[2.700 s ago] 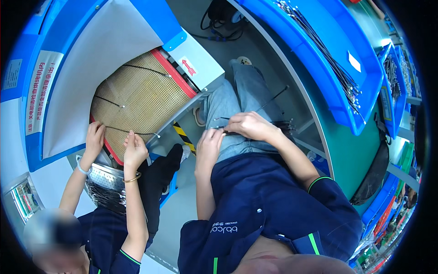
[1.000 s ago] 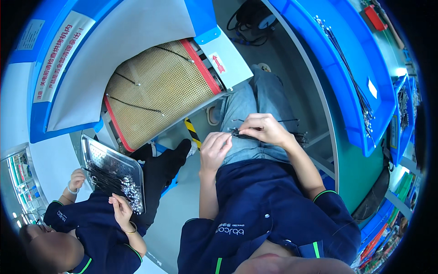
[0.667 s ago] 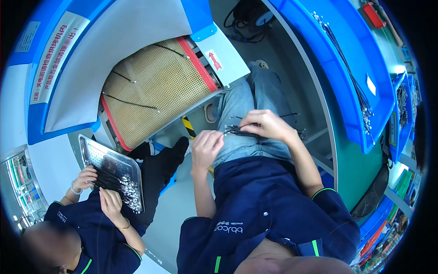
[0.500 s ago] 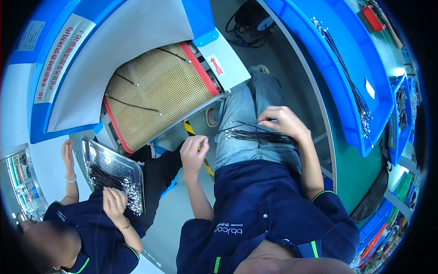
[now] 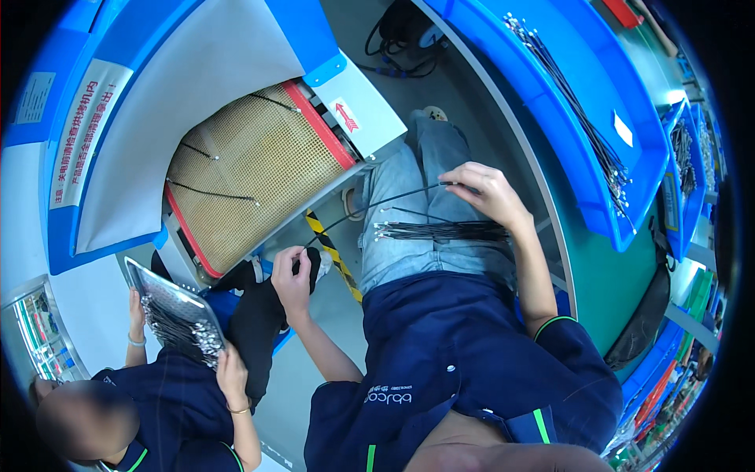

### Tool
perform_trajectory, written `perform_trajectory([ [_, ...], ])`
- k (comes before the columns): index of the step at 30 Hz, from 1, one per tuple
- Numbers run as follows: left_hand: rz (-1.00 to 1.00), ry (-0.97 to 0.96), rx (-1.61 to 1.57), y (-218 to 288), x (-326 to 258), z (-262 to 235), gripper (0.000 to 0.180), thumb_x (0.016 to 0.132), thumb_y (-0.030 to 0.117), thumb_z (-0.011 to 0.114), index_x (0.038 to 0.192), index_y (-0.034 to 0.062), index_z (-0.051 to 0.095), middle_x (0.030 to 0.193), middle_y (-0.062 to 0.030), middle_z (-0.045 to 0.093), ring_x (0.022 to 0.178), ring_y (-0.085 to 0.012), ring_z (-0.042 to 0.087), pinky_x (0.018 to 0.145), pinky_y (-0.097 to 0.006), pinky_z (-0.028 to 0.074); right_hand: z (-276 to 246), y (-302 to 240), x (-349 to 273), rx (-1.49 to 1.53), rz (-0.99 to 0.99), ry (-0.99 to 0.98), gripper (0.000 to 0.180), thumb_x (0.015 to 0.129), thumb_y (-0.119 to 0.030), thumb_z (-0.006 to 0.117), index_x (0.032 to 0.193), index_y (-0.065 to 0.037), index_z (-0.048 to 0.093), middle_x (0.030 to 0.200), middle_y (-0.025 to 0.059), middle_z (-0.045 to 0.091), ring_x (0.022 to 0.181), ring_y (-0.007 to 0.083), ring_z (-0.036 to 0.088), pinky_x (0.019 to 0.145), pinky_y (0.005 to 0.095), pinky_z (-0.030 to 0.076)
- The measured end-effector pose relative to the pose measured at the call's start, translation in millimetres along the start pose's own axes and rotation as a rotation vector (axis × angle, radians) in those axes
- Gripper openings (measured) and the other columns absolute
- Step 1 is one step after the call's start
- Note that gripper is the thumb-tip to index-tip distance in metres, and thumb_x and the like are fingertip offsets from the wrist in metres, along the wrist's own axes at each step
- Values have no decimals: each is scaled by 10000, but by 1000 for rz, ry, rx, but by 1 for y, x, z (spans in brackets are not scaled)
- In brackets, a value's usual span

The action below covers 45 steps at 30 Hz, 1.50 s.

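Note:
A thin black cable [image 5: 377,207] stretches between my two hands, rising toward the right. My left hand [image 5: 292,279] pinches its lower end, out beyond my left thigh. Above my right thigh, my right hand [image 5: 486,193] has its fingers closed on the other end. A bundle of black cables [image 5: 440,231] with pale metal tips lies across my lap, partly behind my right wrist. One cable of the bundle sticks out at an angle above the rest.
At left front, a mesh conveyor belt [image 5: 244,161] bearing several cables runs out of a blue and white machine [image 5: 197,63]. A seated co-worker [image 5: 181,393] holds a metal tray [image 5: 177,291] of cables at left. A blue bin [image 5: 543,118] with cables stands on the green table [image 5: 621,291].
My hands have drawn farther apart, my left moving left and down, and the cable now spans a longer gap. The co-worker has taken hold of the tray with both hands and tilted it.

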<state>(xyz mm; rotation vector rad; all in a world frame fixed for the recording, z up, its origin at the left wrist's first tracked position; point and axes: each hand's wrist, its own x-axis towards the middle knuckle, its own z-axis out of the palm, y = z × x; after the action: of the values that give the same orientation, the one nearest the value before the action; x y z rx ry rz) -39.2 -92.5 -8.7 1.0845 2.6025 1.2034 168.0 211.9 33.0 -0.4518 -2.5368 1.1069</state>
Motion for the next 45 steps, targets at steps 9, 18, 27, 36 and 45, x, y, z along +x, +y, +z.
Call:
perform_trajectory([
  [9, 64, -22, 6, 1, 1, -15, 136, 748, -50, 665, 861, 1, 609, 836, -113, 626, 753, -262, 604, 668, -332, 485, 13, 1, 4, -91, -138, 95, 161, 727, 20, 686, 869, -24, 624, 812, 85, 620, 773, 246, 615, 678, 338, 506],
  [18, 131, -36, -6, 14, 8, -32, 160, 701, -59, 668, 834, 8, 613, 819, -104, 640, 769, -273, 621, 674, -346, 492, 9, 10, 8, -177, -465, 204, 176, 697, 19, 716, 854, -17, 643, 842, 77, 645, 742, 233, 626, 656, 335, 517],
  [27, 267, -80, 32, 21, 20, -52, 165, 711, -60, 673, 849, 10, 614, 814, -100, 627, 765, -257, 614, 672, -328, 491, 11, 5, 7, -118, -276, 97, 174, 708, 18, 711, 871, -25, 665, 821, 82, 646, 738, 220, 616, 647, 322, 505],
  [36, 373, -66, 78, 26, 31, -58, 162, 694, -7, 696, 829, 29, 616, 792, -77, 623, 747, -260, 616, 638, -349, 494, 23, -1, 5, -30, -201, -2, 163, 716, 1, 699, 875, -30, 683, 825, 77, 656, 748, 227, 623, 657, 328, 508],
  [45, 333, -93, 117, 9, 38, -55, 145, 710, 9, 696, 835, 25, 625, 801, -78, 626, 754, -254, 612, 657, -349, 492, 23, -7, -11, 58, -134, -257, 201, 745, -34, 687, 946, -38, 697, 830, 97, 642, 778, 242, 636, 672, 337, 513],
])
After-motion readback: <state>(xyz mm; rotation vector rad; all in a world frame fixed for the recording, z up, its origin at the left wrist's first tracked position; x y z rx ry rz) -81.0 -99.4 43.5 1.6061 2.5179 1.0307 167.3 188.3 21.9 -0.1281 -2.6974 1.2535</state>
